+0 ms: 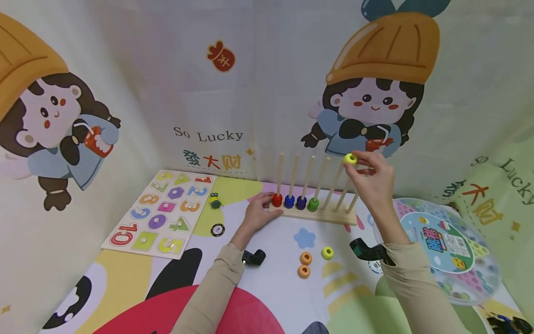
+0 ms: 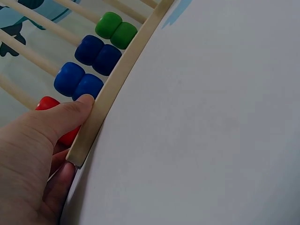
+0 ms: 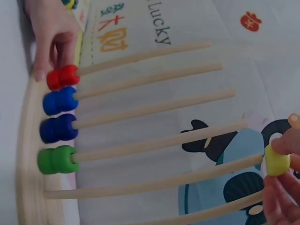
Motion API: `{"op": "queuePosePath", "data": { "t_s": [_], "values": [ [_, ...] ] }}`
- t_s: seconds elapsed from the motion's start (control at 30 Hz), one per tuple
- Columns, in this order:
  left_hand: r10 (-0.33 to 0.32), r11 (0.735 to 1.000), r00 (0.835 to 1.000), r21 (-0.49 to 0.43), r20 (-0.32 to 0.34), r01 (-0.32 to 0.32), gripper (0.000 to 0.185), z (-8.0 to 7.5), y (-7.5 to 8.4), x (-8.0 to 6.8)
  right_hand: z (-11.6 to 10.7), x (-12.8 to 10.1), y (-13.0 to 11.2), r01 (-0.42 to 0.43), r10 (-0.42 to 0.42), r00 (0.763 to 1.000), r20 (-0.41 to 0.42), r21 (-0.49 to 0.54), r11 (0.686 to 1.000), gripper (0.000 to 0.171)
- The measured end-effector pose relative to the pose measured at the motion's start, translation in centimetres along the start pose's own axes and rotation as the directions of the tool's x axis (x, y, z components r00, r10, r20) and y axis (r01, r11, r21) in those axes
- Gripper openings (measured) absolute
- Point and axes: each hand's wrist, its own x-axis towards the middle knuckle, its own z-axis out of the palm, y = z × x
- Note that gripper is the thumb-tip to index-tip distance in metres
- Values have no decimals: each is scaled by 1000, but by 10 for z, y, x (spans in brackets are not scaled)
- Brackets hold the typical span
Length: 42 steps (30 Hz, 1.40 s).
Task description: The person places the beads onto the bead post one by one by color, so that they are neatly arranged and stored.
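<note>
My right hand (image 1: 374, 178) pinches a yellow bead (image 3: 277, 160) between thumb and fingers. The bead is right at the tip of the bare peg beside the green beads (image 3: 57, 160). With my left hand (image 1: 257, 213) I grip the left end of the wooden peg stand (image 1: 294, 212), thumb along the front of its base (image 2: 101, 110). Two beads each sit low on four-colour order pegs: red beads (image 3: 62, 77), blue beads (image 3: 60, 101), dark blue beads (image 3: 58, 128), then green. On the table lie another yellow bead (image 1: 327, 253) and two orange beads, one nearer the stand (image 1: 306, 258).
A number puzzle board (image 1: 160, 211) lies at the left. Near it are a small green-and-yellow toy (image 1: 215, 200) and a black-and-white chip (image 1: 217, 230). A round clear-edged container (image 1: 438, 241) stands at the right beneath my forearm's side. A printed cloth hangs behind the stand.
</note>
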Motion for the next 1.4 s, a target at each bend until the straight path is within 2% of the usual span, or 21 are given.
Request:
{"op": "queuePosePath", "data": {
  "t_s": [0.17, 0.33, 0.57, 0.7, 0.8, 0.9, 1.0, 1.23, 1.4],
  "values": [
    [15, 1000, 1000, 1, -11, -15, 57, 1, 0, 0, 3, 6, -4, -12, 14, 1000, 25, -58, 998, 29],
    [-4, 1000, 1000, 7, -1, 4, 57, 1, 2, 0, 5, 5, -7, -23, 27, 998, 50, -92, 995, 30],
    [-19, 1000, 1000, 10, 3, 19, 58, 1, 2, -1, -1, -6, -6, 8, -4, 999, 49, -80, 997, 29],
    [-28, 999, 1000, 20, 2, 28, 59, 1, 2, 0, -9, -20, 0, 22, -15, 990, 141, -49, 999, 27],
    [-28, 999, 1000, 26, 1, 28, 58, 1, 1, 1, -13, -39, 10, 25, -16, 966, 257, -33, 999, 25],
    [-32, 999, 999, 22, 8, 31, 58, 1, 1, 1, -15, -64, 25, 18, 0, 925, 381, -43, 999, 24],
    [-33, 999, 999, 26, 14, 33, 58, 2, 1, 1, -14, -87, 40, -3, 25, 884, 467, -46, 999, 23],
    [-33, 999, 999, 22, 6, 33, 58, 0, 2, 0, -9, -124, 60, -21, 0, 835, 549, 33, 999, 26],
    [-47, 999, 999, 22, 17, 46, 59, 0, 2, -2, -7, -141, 66, 8, -14, 809, 588, 13, 1000, 30]
  ]
}}
